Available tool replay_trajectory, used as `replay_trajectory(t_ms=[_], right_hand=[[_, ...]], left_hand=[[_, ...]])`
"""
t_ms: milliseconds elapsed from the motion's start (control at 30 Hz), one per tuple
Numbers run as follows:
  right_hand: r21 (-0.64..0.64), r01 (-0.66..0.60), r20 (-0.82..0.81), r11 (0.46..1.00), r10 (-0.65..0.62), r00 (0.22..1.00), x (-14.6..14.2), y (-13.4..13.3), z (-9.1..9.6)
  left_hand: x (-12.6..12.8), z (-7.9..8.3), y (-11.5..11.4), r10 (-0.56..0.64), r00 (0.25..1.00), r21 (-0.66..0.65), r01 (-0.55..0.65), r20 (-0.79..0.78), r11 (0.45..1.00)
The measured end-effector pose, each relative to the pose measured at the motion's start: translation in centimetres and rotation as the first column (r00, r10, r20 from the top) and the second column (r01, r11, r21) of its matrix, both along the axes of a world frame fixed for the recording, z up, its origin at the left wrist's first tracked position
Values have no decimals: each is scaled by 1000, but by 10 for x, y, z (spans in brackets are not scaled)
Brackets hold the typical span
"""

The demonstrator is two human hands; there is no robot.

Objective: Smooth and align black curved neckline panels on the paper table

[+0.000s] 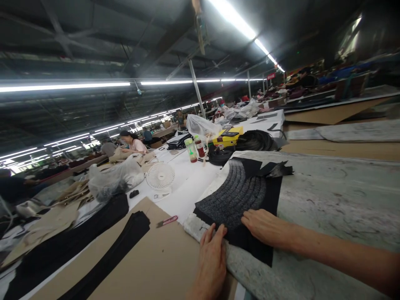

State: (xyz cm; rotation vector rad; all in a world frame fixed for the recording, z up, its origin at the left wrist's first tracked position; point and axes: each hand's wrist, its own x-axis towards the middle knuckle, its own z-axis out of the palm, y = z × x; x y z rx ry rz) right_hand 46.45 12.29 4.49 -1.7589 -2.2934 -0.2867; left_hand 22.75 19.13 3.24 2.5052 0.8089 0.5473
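A fanned row of dark grey textured fabric pieces [234,193] lies on a black backing sheet [271,193] on the stained grey worktop [328,200]. My left hand [212,260] lies flat at the near left corner of the stack, fingers stretched out and touching its edge. My right hand [265,227] rests palm down on the near edge of the pieces, fingers extended. Neither hand grips anything.
A brown cardboard sheet [162,258] with black strips [109,258] and a pink cutter [167,221] lies to the left. Beyond are a small white fan [160,176], plastic bags [114,179], two bottles [196,149], a yellow box [229,136] and black coils [254,141]. Other people sit at far tables.
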Motion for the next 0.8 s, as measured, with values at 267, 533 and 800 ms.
replay_trajectory(t_ms=[267, 533, 800], right_hand=[[-83, 5, -331, 997, -32, 943, 24, -2, 19], [-168, 281, -797, 945, -298, 525, 96, -12, 30], [-151, 548, -959, 823, -257, 121, 195, -58, 56]], left_hand=[[9, 6, -4, 78, 997, 8, -78, 6, 997], [28, 9, -7, 89, 995, 167, -82, -37, 982], [53, 14, -10, 164, 986, 284, -153, -14, 947]])
